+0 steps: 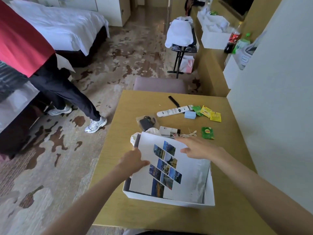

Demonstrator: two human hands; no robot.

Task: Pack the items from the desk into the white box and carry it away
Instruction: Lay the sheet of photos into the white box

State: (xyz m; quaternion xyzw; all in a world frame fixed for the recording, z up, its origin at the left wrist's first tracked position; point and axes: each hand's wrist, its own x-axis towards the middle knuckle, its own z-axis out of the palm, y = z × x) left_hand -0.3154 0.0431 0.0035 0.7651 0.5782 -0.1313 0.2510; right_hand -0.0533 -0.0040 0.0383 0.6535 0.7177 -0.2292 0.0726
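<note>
The white box (pixel 169 200) stands open on the wooden desk (pixel 118 167), near its front. A white booklet with photo tiles (pixel 186 167) lies tilted in the box, its far edge sticking out over the rim. My left hand (pixel 133 160) grips the booklet's left edge. My right hand (pixel 198 147) rests flat on its far right corner, fingers spread. Beyond the box lie a black pouch (pixel 146 122), a white remote (pixel 174 110), a black comb (pixel 173 101), a blue eraser-like block (pixel 190 115), a small white tube (pixel 169 130), string (pixel 188 134) and several tea bags (pixel 207 132).
A person in a red top and dark trousers (pixel 59 92) stands left of the desk by a bed (pixel 59 26). A chair (pixel 160 84) is tucked at the desk's far edge. A white wall (pixel 271 116) bounds the desk's right side. Bottles (pixel 235 38) and another white box stand on a counter beyond.
</note>
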